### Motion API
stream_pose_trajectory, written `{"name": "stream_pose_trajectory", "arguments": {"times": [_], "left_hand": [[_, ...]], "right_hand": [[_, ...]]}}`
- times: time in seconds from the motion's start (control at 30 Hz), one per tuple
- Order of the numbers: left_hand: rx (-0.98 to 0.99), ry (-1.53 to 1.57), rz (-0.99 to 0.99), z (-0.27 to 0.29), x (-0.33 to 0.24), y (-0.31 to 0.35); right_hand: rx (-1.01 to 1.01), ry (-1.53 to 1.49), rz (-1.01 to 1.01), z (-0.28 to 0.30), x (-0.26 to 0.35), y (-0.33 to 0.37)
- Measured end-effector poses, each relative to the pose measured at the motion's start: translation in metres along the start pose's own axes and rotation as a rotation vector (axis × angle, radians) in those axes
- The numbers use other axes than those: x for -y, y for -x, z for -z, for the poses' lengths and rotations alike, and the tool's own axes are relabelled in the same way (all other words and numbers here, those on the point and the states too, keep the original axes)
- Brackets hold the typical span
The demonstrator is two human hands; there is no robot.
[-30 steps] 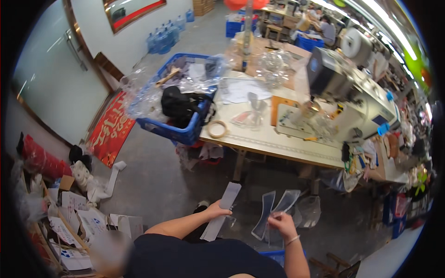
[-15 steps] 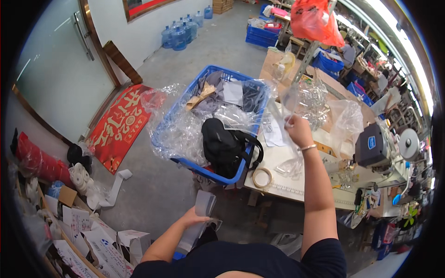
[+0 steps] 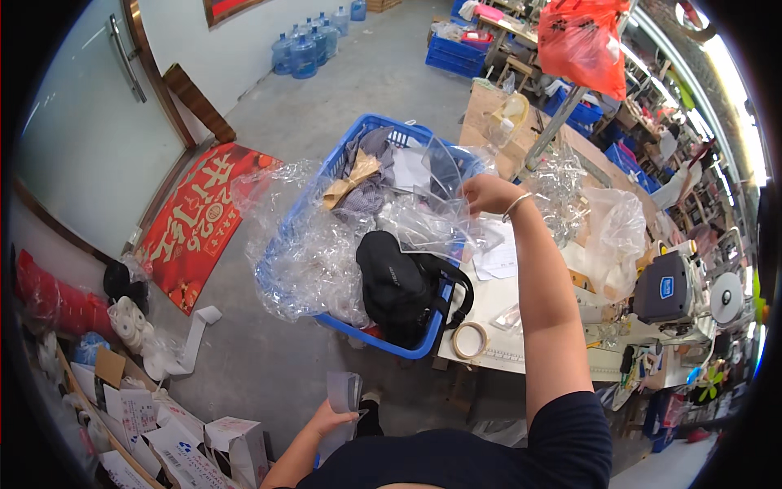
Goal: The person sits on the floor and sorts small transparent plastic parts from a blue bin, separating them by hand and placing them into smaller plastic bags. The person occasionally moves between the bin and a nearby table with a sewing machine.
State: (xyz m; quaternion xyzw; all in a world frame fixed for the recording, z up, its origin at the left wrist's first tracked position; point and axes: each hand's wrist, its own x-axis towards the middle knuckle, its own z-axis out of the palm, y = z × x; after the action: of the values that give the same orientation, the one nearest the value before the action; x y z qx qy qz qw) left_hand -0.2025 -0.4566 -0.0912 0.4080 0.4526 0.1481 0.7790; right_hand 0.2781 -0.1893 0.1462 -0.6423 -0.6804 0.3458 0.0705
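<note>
My left hand (image 3: pixel 328 418), low in front of my body, grips a stack of clear plastic sheets (image 3: pixel 344 390). My right arm reaches forward, and my right hand (image 3: pixel 492 196) is closed at the right rim of the blue basket (image 3: pixel 419 353). From its fingers thin clear plastic pieces (image 3: pixel 442 169) hang over the basket; their exact shape is hard to make out. In the basket lie a black bag (image 3: pixel 393 277) with a strap, crumpled clear plastic wrap (image 3: pixel 318 273), a brown paper piece (image 3: pixel 355 181) and grey cloth.
On the worktable at right are a tape roll (image 3: pixel 469 340), white papers (image 3: pixel 497 259), a clear plastic bag (image 3: pixel 612 236) and a sewing machine (image 3: pixel 668 287). A red bag (image 3: pixel 582 49) hangs from a post. Cartons (image 3: pixel 183 452) stand lower left; a red mat (image 3: pixel 205 220) lies by the door.
My right hand has moved left from above the worktable to the basket's edge, bringing clear plastic with it. My left hand still grips its stack, slightly lower. The whole view has shifted a little.
</note>
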Motion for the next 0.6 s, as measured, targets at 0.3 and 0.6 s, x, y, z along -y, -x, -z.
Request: {"name": "stream_pose_trajectory", "arguments": {"times": [0.3, 0.6], "left_hand": [[0.217, -0.172, -0.264, -0.002, -0.053, -0.015], [0.77, 0.47, -0.309, -0.111, -0.206, -0.097]], "right_hand": [[-0.654, 0.672, 0.011, -0.141, -0.047, -0.005], [-0.163, -1.219, 0.082, -0.264, 0.055, 0.19]]}}
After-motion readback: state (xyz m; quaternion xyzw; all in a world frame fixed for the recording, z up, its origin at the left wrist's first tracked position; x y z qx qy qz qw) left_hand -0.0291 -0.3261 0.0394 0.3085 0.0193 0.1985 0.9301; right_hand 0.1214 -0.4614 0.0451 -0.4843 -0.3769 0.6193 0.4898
